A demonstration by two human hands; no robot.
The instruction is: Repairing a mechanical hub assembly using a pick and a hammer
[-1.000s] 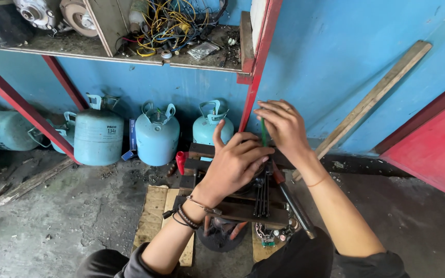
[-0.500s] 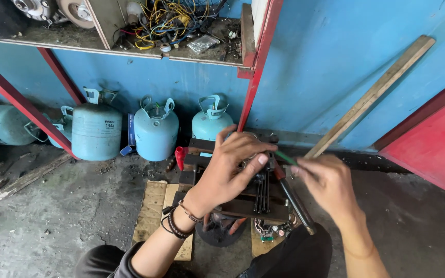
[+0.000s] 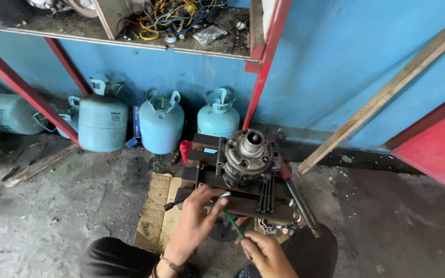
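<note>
Both hands on a thin green-handled tool – left hand fingers pinched its tip, right hand gripped the handle – below the clamped compressor.

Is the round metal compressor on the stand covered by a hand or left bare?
Bare. The compressor sits uncovered on the stand; the left hand and right hand hold a green-handled tool below it.
</note>
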